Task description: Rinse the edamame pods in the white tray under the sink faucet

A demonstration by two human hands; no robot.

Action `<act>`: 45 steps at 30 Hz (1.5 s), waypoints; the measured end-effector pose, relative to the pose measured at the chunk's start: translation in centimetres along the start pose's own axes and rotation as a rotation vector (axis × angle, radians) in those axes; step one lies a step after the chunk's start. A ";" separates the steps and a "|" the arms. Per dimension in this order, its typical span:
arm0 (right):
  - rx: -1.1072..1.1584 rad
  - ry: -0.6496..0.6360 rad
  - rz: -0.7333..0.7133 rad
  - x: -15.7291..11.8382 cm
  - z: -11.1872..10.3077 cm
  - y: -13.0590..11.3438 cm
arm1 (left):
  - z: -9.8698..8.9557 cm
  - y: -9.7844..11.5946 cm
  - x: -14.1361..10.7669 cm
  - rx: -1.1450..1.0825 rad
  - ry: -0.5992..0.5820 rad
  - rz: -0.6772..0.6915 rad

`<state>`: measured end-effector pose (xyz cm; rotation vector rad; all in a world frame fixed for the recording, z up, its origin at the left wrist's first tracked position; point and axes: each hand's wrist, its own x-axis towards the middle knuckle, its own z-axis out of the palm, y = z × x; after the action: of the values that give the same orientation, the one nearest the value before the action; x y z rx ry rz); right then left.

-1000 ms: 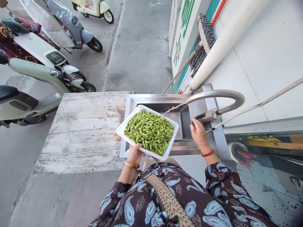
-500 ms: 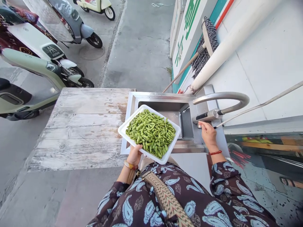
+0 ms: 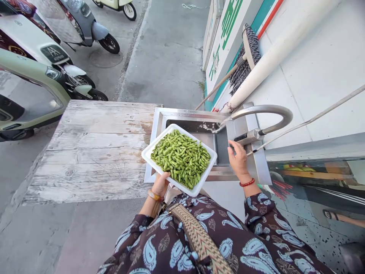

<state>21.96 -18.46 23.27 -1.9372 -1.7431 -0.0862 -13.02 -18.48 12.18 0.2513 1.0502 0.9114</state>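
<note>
1. My left hand (image 3: 160,185) grasps the near edge of a shallow, white, rectangular tray (image 3: 146,153), thumb on the rim; its underlying fingers are hidden, so I cannot tell how far under they reach.
2. My right hand (image 3: 238,156) is part-curled beside a curved, brushed-metal faucet (image 3: 268,109); I cannot tell whether its fingers grip a handle or are free.
3. The tray sits over the near left part of a rectangular stainless-steel sink (image 3: 157,123), overlapping its rim; I cannot tell whether they touch; I judge the tray light and slightly flexible, probably slick once wet.
4. It carries a broad heap of plump green bean pods (image 3: 181,158); I expect firm, hardy pieces, moderately heavy together, loose enough to slide towards any dipped corner.
5. A one-edge hold should load my wrist with twist; I judge opposite rims, or a palm under the middle, the surest places to take it.
6. Water (image 3: 209,126) streams from the spout beyond the tray; a weathered, whitish plank table (image 3: 94,152) adjoins the sink.
</note>
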 end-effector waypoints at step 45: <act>0.095 -0.052 0.169 0.5 1.4 6.9 | 0.3 0.4 -0.4 0.039 0.036 -0.051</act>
<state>28.12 -17.66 19.93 -2.0241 -1.5783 0.1068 -13.08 -18.49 12.83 0.2404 1.1036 0.8532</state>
